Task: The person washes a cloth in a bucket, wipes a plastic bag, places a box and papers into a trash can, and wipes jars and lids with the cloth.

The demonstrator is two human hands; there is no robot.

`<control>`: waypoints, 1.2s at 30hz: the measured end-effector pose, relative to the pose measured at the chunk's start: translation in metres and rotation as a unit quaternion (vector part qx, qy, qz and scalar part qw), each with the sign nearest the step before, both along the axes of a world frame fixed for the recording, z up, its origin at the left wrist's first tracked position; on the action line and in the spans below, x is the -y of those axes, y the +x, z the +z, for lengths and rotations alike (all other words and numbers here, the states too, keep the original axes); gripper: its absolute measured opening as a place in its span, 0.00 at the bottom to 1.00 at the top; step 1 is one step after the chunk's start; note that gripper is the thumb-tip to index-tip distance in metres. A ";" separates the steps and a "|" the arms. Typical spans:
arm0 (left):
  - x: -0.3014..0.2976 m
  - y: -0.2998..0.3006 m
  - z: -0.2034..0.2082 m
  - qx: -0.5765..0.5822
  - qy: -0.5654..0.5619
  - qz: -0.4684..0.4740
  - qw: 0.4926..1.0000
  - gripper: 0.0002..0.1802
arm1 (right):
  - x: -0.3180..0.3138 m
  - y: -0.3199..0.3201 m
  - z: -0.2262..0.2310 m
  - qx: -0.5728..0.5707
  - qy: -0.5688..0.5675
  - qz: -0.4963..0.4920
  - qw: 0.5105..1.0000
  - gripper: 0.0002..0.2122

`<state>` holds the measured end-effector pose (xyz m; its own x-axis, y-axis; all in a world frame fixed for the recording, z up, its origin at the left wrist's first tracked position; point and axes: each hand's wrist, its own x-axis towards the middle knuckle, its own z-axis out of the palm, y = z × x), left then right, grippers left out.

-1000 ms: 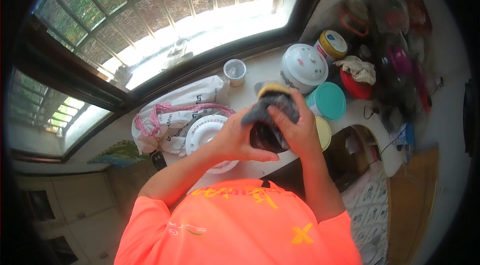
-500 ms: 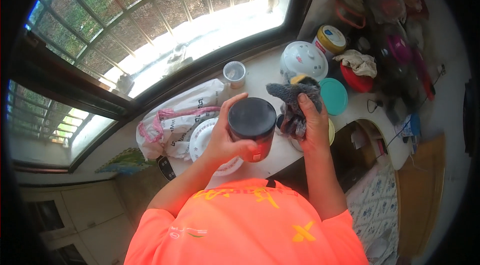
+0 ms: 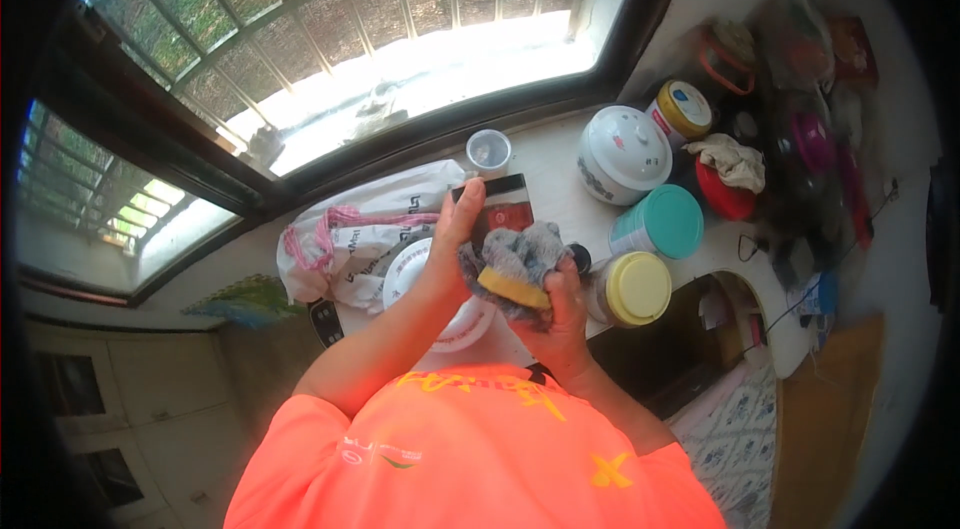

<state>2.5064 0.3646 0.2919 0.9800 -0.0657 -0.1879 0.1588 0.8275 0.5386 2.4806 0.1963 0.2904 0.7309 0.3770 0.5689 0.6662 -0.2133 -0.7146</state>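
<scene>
My left hand (image 3: pixel 459 241) grips a jar (image 3: pixel 507 207) with a red body and dark parts. It is tilted over, with its lid side away from me. My right hand (image 3: pixel 562 321) is closed on a grey fluffy cloth (image 3: pixel 535 247) with a yellow strip, pressed against the near end of the jar. The cloth hides that end and some of my left fingers. Below my left wrist, a white dish (image 3: pixel 402 272) with red marks stands on the table. Right of my right hand is a jar with a pale yellow lid (image 3: pixel 641 289).
On the white table (image 3: pixel 548 161) stand a clear plastic cup (image 3: pixel 489 150), a lidded white pot (image 3: pixel 628 153) and a teal-lidded canister (image 3: pixel 671 222). A white bag (image 3: pixel 400 191) with pink cord lies left. Behind are a barred window and, at right, a yellow-lidded tin (image 3: pixel 684 109) and a red container (image 3: pixel 722 193).
The jar has tipped from showing its dark lid to showing its side. My right hand has brought the cloth leftward from beside the jar onto it. The view has shifted slightly.
</scene>
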 end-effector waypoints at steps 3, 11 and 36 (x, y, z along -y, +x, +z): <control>-0.003 0.005 0.002 -0.026 0.066 0.015 0.997 0.29 | 0.006 0.003 -0.018 -0.047 0.027 -0.034 0.998 0.24; -0.014 0.004 0.009 0.036 0.183 -0.050 0.981 0.41 | 0.022 0.037 0.006 -0.423 0.365 0.054 0.828 0.24; -0.008 -0.003 0.019 -0.028 0.173 -0.110 0.978 0.28 | 0.017 0.040 0.004 -0.389 0.370 0.053 0.842 0.21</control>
